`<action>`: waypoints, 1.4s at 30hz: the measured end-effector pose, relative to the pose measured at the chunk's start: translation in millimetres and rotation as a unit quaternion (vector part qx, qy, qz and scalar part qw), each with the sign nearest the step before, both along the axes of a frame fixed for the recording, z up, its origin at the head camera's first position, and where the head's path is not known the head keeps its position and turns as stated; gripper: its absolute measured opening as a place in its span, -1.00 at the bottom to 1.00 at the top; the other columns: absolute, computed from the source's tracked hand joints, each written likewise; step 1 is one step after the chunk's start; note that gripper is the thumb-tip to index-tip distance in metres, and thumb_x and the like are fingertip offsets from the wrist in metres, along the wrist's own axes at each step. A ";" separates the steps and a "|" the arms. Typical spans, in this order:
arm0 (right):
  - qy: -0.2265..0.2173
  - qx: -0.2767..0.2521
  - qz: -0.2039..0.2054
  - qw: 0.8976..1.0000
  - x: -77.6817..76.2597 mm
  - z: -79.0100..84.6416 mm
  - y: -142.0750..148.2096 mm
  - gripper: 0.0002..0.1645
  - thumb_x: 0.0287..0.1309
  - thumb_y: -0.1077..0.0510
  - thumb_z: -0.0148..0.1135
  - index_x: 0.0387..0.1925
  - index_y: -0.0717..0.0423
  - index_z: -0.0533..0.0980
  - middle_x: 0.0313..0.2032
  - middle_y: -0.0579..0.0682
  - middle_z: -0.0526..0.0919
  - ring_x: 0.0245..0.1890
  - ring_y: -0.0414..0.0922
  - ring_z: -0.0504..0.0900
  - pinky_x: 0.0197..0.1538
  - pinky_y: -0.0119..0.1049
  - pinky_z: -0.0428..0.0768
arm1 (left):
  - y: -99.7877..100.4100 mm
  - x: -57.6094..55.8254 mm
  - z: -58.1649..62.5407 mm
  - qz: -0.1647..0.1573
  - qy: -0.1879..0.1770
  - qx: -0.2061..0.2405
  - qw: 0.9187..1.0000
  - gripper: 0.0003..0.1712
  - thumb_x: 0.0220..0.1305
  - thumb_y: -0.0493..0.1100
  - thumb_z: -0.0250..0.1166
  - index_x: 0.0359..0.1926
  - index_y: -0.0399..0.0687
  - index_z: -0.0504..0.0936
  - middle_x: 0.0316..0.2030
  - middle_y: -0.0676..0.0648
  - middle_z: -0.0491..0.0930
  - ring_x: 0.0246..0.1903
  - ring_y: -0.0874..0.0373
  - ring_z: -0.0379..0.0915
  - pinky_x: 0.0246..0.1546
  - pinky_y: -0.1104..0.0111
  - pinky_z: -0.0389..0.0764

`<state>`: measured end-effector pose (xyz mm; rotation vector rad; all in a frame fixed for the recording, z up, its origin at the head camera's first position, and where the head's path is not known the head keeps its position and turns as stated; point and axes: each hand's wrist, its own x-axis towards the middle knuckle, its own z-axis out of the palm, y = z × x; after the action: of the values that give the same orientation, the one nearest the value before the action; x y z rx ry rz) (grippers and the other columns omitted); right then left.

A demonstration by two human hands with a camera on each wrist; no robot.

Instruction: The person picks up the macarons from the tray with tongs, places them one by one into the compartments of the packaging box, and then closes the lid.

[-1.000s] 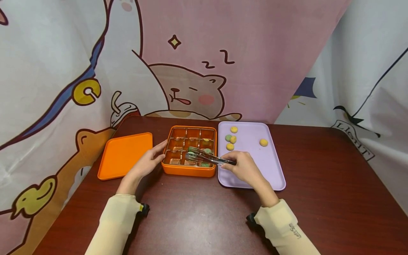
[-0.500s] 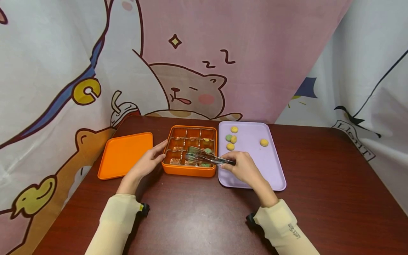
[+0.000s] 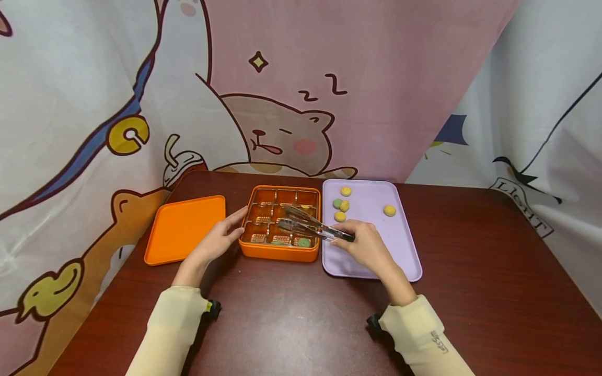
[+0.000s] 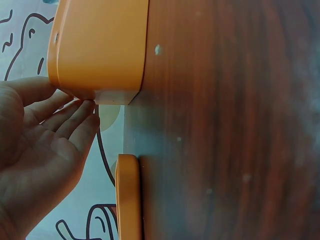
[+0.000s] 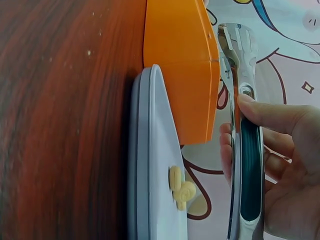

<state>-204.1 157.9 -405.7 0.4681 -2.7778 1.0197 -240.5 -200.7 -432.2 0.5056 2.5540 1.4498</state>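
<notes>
Apparently, loading the box (image 3: 279, 253) is in hand: the right hand (image 3: 369, 245) grips the tongs (image 5: 251, 170), tips parted above the compartments, while the left hand (image 3: 218, 237) touches the box's side, fingers extended. Next probably calls for a swing to the tray (image 3: 385, 256) and a light pinch. Count: one box between one lid (image 3: 185, 230) and one tray, which bears four yellow cookies (image 3: 389, 210) and one green cookie (image 3: 337, 203); the box's own total is partly hidden.

2 Zs (image 3: 334, 85) on backdrop (image 3: 400, 78), apparently "LetsSim" (image 3: 439, 342) on right sleeve (image 3: 416, 328)
</notes>
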 end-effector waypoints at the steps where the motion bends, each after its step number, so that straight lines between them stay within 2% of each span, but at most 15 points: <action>1: 0.002 -0.001 -0.001 1.000 -0.2 -0.2 1.4 -0.65 -0.01 0.18 0.53 -0.12 0.13 0.74 -0.19 0.05 0.79 -0.22 -0.04 0.68 -0.11 -0.10 0.59 | -0.1 0.0 -0.1 0.000 0.000 0.001 1.000 -0.34 0.50 -0.34 0.00 0.54 -0.27 0.07 0.56 -0.26 -0.03 0.56 -0.23 -0.17 0.51 -0.16 -0.06; 5: 0.010 -0.004 -0.005 1.000 -0.7 -0.3 7.2 -0.64 -0.03 0.18 0.54 -0.12 0.15 0.73 -0.22 0.05 0.79 -0.26 -0.06 0.67 -0.15 -0.13 0.58 | -0.7 -0.2 -1.1 -0.002 0.005 0.000 1.000 -0.35 0.50 -0.35 0.00 0.53 -0.30 0.07 0.56 -0.30 -0.03 0.55 -0.26 -0.17 0.50 -0.19 -0.07; 13: 0.020 -0.004 -0.027 0.999 -1.1 0.1 19.8 -0.63 -0.02 0.18 0.54 -0.10 0.14 0.73 -0.17 0.09 0.80 -0.18 0.01 0.72 -0.08 -0.04 0.62 | -0.6 -0.8 -2.0 -0.001 0.004 0.001 1.000 -0.35 0.51 -0.34 0.00 0.53 -0.29 0.07 0.56 -0.28 -0.03 0.55 -0.25 -0.18 0.49 -0.19 -0.05; 21: 0.019 -0.007 -0.048 0.999 -1.2 -2.3 33.1 -0.63 -0.01 0.20 0.53 -0.10 0.19 0.72 -0.18 0.13 0.79 -0.23 -0.02 0.69 -0.15 -0.14 0.60 | -1.5 -0.1 -1.3 -0.004 -0.001 0.005 1.000 -0.35 0.51 -0.34 -0.01 0.54 -0.28 0.06 0.57 -0.26 -0.04 0.56 -0.23 -0.19 0.51 -0.17 -0.07; 31: 0.023 -0.009 -0.066 0.997 1.1 -10.3 46.8 -0.62 -0.03 0.21 0.54 -0.11 0.22 0.72 -0.19 0.14 0.79 -0.20 0.01 0.69 -0.14 -0.15 0.57 | -2.1 -0.1 -2.6 0.000 -0.005 0.001 1.000 -0.35 0.52 -0.32 -0.01 0.55 -0.24 0.06 0.57 -0.24 -0.03 0.56 -0.21 -0.19 0.51 -0.17 -0.06; 36: 0.012 -0.019 -0.071 0.997 2.7 -11.1 52.5 -0.62 0.00 0.23 0.52 -0.10 0.26 0.70 -0.19 0.17 0.78 -0.22 0.01 0.68 -0.15 -0.17 0.57 | -1.8 -0.5 -2.5 0.000 -0.007 0.005 1.000 -0.35 0.52 -0.33 -0.01 0.54 -0.25 0.07 0.57 -0.24 -0.03 0.56 -0.21 -0.18 0.51 -0.16 -0.06; 42: 0.006 -0.011 -0.085 0.996 6.1 -10.6 57.2 -0.61 0.02 0.20 0.51 -0.07 0.26 0.70 -0.14 0.21 0.77 -0.16 0.08 0.69 -0.09 -0.08 0.58 | -0.4 0.2 -0.8 -0.001 -0.009 0.010 1.000 -0.35 0.52 -0.33 -0.01 0.54 -0.26 0.06 0.57 -0.24 -0.03 0.57 -0.20 -0.19 0.52 -0.15 -0.07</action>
<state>-198.1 215.1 -416.4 0.2297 -2.7361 1.0050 -240.3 -201.1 -433.0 0.4941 2.5267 1.4741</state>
